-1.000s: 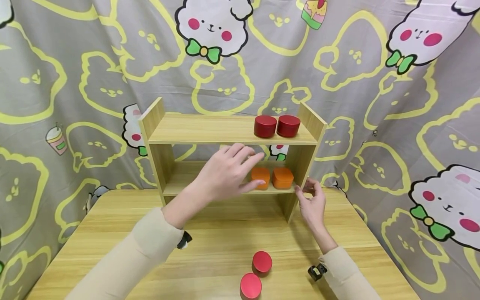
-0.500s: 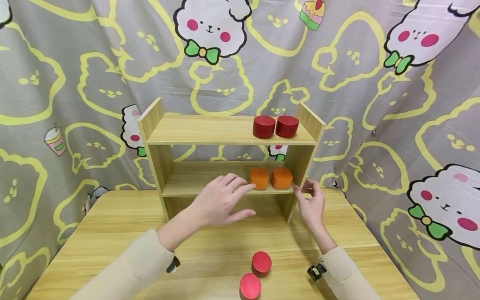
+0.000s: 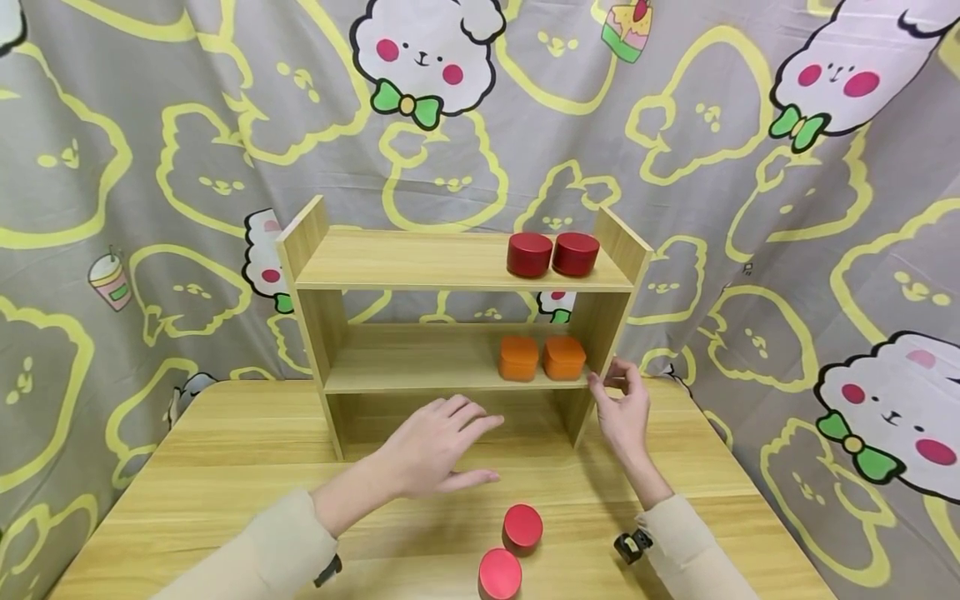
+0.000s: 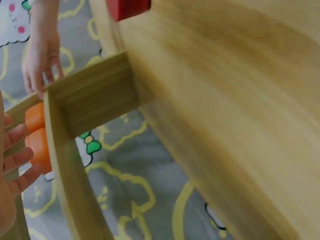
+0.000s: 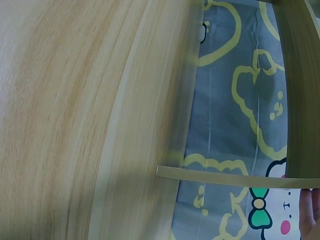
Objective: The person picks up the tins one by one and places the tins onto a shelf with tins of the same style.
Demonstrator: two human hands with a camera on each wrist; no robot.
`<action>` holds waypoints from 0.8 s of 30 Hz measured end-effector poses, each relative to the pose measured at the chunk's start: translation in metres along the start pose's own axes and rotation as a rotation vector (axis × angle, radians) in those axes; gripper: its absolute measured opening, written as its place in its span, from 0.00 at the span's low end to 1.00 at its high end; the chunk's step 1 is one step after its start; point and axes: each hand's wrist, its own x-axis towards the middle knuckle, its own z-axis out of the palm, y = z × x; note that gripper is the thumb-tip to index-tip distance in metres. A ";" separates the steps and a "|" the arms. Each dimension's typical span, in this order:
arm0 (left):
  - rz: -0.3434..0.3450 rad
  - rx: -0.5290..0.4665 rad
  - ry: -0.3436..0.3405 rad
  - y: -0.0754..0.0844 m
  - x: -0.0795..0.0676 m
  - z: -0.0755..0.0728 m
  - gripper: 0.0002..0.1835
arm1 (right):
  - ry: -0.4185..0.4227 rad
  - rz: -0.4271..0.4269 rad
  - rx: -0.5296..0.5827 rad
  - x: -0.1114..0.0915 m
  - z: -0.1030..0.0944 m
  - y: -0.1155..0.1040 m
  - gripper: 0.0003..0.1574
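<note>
My left hand [image 3: 438, 450] hovers over the table before the shelf's lower opening, fingers spread and holding nothing. At the wooden shelf's [image 3: 420, 260] right side panel, my right hand [image 3: 626, 417] grips the front edge, thumb in front and fingers on the outer side. Two dark red round tins [image 3: 529, 255] stand at the right of the top board. Below them, a pair of orange rounded-square tins [image 3: 518, 358] sits at the right of the middle board. Two more red round tins [image 3: 522, 527] stand on the table, nearer to me.
The wood-grain table [image 3: 645, 517] carries the shelf. A grey curtain [image 3: 450, 183] with cartoon prints hangs behind and along both sides. In the left wrist view, the shelf's boards [image 4: 75, 165] run close beside the left hand.
My left hand has come down and toward me, from in front of the middle board to below it. The right hand stays on the side panel. The tins have not moved.
</note>
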 end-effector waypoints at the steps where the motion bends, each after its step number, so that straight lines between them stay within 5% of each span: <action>1: 0.004 -0.004 -0.004 0.002 -0.002 0.001 0.37 | 0.000 -0.002 -0.002 0.000 0.000 0.000 0.18; 24: 0.039 -0.094 -0.218 0.046 -0.037 0.036 0.41 | 0.000 -0.013 -0.005 -0.001 0.000 0.000 0.18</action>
